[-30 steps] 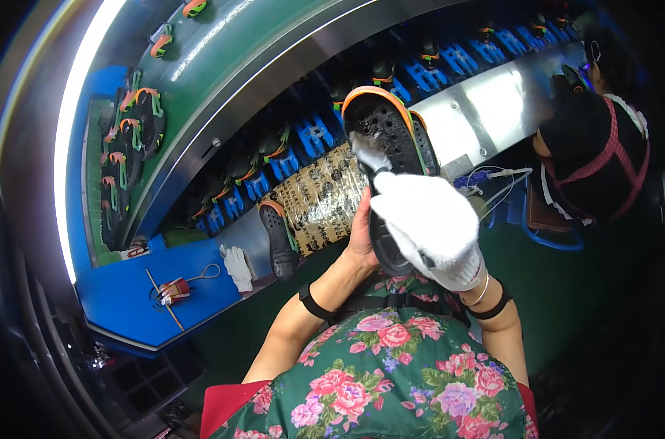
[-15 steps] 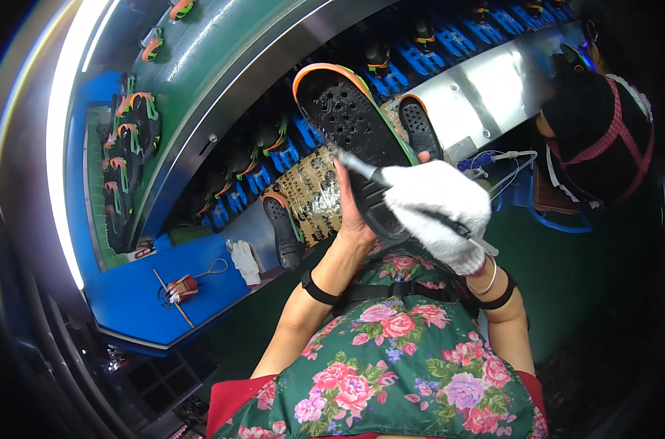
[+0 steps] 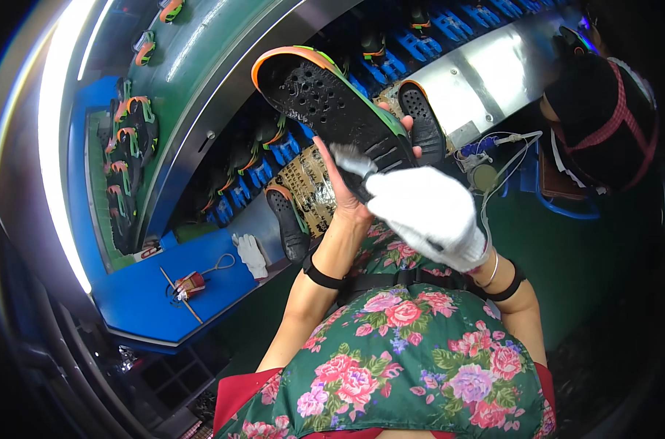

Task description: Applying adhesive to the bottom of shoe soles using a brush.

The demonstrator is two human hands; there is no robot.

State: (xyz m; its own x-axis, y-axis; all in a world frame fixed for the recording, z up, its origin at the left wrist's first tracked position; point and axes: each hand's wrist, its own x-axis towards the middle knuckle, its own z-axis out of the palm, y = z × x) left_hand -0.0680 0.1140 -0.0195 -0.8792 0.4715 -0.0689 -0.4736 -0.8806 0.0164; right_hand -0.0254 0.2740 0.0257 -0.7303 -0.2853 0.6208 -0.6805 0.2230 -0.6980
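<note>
Brushing looks partway through on this black shoe [image 3: 329,117] with the orange and green rim. The holey front end is shiny in patches, so I'd guess that part's been coated or wetted already. The heel end is mostly hidden behind the glove, so no clue how much is left there. Same for the two other shoes, one at 8 o'clock [image 3: 288,219] from the left hand and one at 12 o'clock [image 3: 422,121] from the right: can't tell if they're done.

Anyway, the bare left hand [image 3: 347,192] cradles the shoe from below, thumb on one edge, fingertips curling round the other, toe pointing toward 11 o'clock. The white-gloved right hand [image 3: 427,212] is closed around a brush [image 3: 353,159], its blurry head at 10 o'clock from the glove, right beside the left thumb.
</note>
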